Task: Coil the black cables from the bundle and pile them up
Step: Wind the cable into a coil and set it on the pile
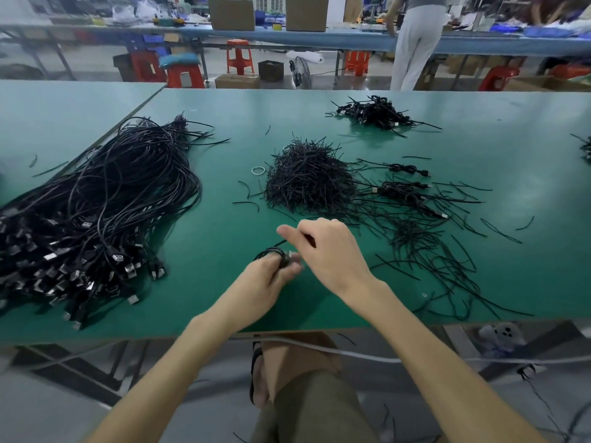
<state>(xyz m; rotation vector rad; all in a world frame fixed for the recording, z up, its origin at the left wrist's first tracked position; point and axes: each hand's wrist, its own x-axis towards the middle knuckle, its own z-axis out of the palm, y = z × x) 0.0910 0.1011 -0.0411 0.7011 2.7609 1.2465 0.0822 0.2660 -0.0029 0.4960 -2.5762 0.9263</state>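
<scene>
A small, tight coil of thin black cable [271, 252] is gripped in the curled fingers of the left hand [265, 279], low in the centre of the frame, over a smooth green table [217, 225]. The right hand [329, 251] is curled just beside it, with a thin black strand [309, 240] pinched between thumb and forefinger. A large glossy bundle of black cables [102, 203] with metal-tipped plugs is spread at the left. A bristly mound of short black ties [310, 180] is heaped at centre. A pile of coiled cables [374, 115] lies at upper right.
</scene>
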